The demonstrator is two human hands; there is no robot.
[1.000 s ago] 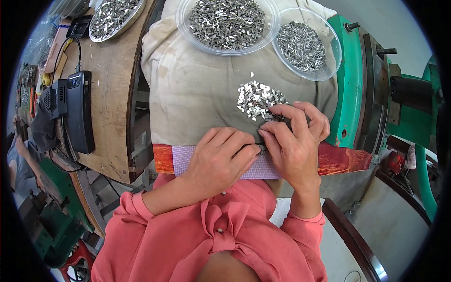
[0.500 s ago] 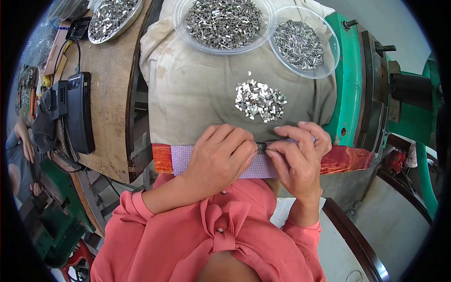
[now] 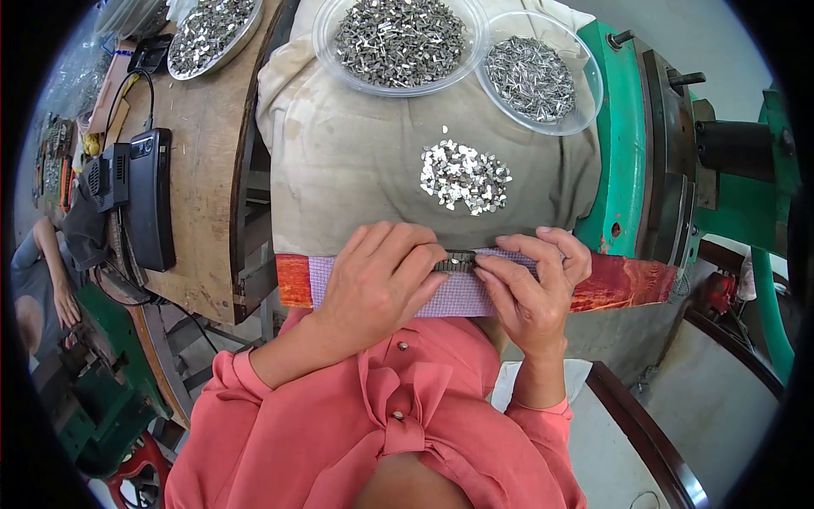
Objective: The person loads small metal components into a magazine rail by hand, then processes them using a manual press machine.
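Pinching small dark metal strip: left hand, right hand grip closed; loose silver pieces, two bowls behind.

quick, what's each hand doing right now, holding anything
Left hand: fingers pinched on one end of the small dark ridged piece.
Right hand: fingertips pinched on the other end of the same piece.

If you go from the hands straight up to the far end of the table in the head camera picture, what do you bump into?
Small dark ridged metal strip pinched between left hand and right hand → loose pile of shiny silver metal bits on beige cloth → big clear bowl of grey metal pieces.
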